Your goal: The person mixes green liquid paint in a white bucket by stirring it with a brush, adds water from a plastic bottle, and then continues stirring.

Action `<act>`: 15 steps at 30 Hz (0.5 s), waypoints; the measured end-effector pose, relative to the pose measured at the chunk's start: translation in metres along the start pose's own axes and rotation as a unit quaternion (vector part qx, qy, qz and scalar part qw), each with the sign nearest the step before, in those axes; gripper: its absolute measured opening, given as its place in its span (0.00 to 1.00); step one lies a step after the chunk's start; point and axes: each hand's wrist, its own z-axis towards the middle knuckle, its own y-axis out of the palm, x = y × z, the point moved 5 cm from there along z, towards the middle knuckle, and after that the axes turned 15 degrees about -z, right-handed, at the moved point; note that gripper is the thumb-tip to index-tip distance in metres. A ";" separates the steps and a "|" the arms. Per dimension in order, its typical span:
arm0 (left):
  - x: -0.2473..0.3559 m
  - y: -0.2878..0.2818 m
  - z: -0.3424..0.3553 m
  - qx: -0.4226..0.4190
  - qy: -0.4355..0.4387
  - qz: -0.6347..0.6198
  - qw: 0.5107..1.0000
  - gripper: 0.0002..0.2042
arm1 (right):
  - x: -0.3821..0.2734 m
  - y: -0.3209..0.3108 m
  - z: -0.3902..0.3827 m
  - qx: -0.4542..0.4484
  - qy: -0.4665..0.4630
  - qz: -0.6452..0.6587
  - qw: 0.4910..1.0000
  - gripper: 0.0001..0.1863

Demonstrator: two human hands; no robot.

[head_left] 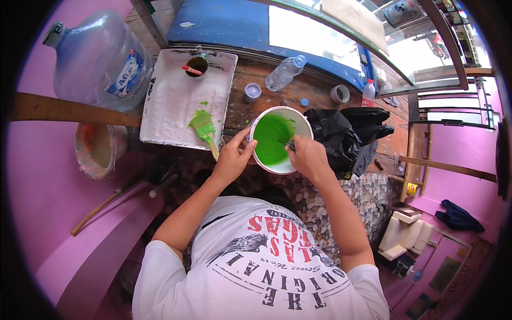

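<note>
A white bucket [304,124] of bright green paint [271,141] is in front of me at the table's near edge, its mouth facing up. My left hand [233,156] is closed on its left side, thumb near the rim. Over the right part of the rim, my right hand [308,156] grips a dark, thin tool [289,145]; most of it is hidden by the fingers, so its kind does not show. Left of the bucket, a wide paintbrush [202,127] coated in green lies across the edge of a white paint tray [173,106], its handle near my left hand.
In the tray stands a dark cup [197,66] with a red-handled item. A clear bottle [285,73], a small lidded jar [252,93] and a blue cap [304,102] are beyond the bucket. A black plastic bag [341,130] lies right. A large water jug [98,64] stands left.
</note>
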 end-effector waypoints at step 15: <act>-0.011 -0.004 0.003 0.016 0.033 -0.029 0.999 0.24 | -0.020 -0.002 0.023 0.122 -0.014 0.096 0.988 0.13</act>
